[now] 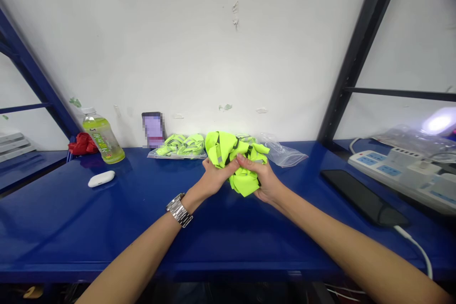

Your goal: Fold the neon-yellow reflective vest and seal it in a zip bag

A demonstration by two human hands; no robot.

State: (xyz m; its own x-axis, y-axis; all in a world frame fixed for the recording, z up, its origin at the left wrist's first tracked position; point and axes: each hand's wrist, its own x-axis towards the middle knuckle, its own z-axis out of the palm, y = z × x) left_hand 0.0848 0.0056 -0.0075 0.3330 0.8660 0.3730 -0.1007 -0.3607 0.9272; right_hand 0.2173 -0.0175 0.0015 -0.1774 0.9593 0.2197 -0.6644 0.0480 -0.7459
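A crumpled neon-yellow reflective vest [245, 181] with grey strips and dark edging is held above the blue table. My left hand [215, 175], with a metal watch [179, 210] on its wrist, grips the bundle from the left. From the right, my right hand [265, 178] clasps it, and both thumbs press on the front close together. My other fingers are mostly hidden behind the fabric. Behind the bundle lies a clear plastic bag [183, 146] with similar neon-yellow fabric inside. Another clear plastic bag [283, 152] lies to the right, partly covered by the bundle.
On the blue table [124, 228] at left are a green drink bottle [103, 137], a red cloth [81, 144] and a white earbud case [101, 179]. A phone [154, 129] leans on the wall. At right lie a black phone [363, 197] on a white cable and a power strip [402, 171].
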